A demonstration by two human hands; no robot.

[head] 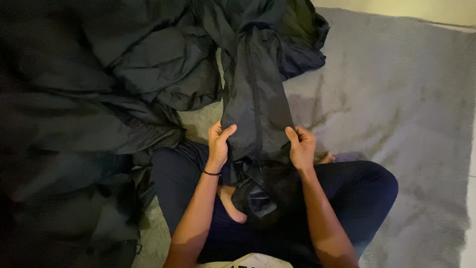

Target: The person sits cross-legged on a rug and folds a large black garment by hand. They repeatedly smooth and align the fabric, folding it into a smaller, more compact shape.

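A long strip of thin black fabric (255,104) with a seam down its middle runs from a big heap toward my lap. My left hand (219,140) grips the strip's left edge, thumb on top, with a dark band on the wrist. My right hand (300,145) pinches the strip's right edge at the same height. Below my hands the fabric's end bunches up over my crossed legs (357,193) in dark trousers. A bare foot shows under the bunched end.
A large heap of crumpled black fabric (89,99) covers the left half of the view. I sit on a grey shaggy rug (406,89). A pale floor strip (396,7) lies past the rug's far edge.
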